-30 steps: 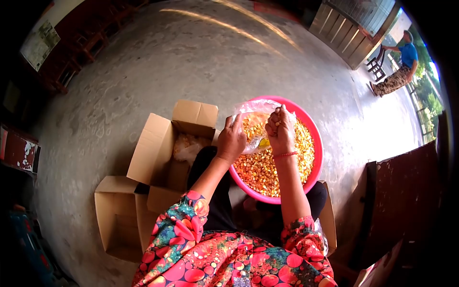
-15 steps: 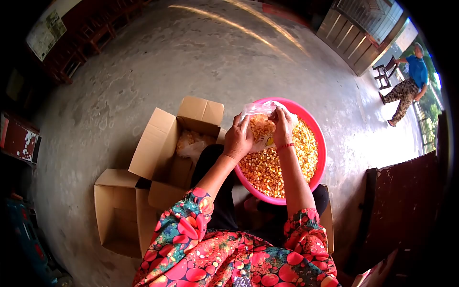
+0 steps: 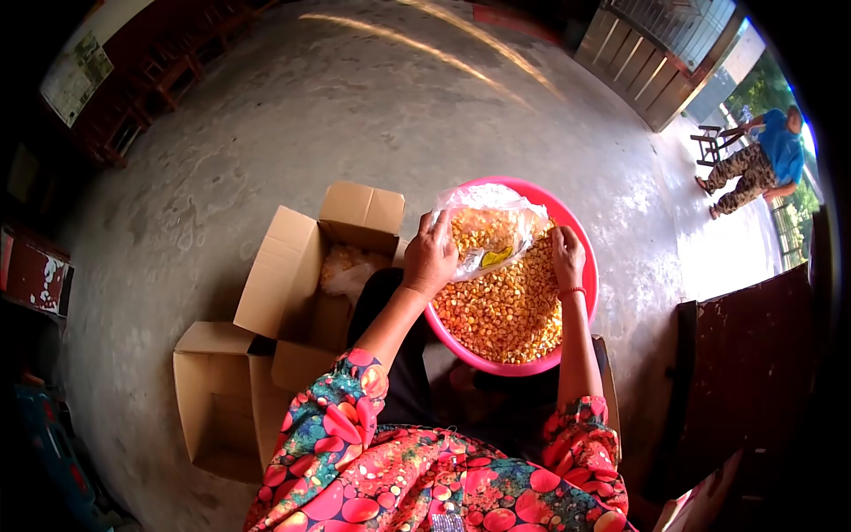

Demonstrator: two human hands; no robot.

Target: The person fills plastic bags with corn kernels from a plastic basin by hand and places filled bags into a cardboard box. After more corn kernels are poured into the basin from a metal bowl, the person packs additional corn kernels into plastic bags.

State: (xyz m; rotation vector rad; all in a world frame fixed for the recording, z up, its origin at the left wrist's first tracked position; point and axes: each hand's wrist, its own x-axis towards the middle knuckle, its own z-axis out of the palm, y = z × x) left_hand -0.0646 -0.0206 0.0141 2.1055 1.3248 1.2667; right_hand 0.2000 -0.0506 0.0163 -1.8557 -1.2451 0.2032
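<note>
A clear plastic bag [image 3: 492, 232] with yellow kernels in it lies over the left part of a pink basin [image 3: 592, 266]. Corn kernels [image 3: 505, 319] fill the basin around and below the bag. My left hand [image 3: 431, 257] is closed on the bag's left side. At the bag's right edge, my right hand [image 3: 568, 258] has its fingers pinched together over the kernels; the fingertips are too small to show what they hold. A red bracelet [image 3: 572, 292] is round my right wrist.
Left of my knees stand an open cardboard box [image 3: 279, 275] with a bag of kernels inside and a second open box [image 3: 217, 390]. Dark red furniture [image 3: 745, 372] is at the right. A person [image 3: 767, 160] with a wooden chair [image 3: 709, 144] is by the doorway.
My right hand has moved right and down from the bag's top edge to its right side, and the bag has spread out. The person in the doorway has moved and turned.
</note>
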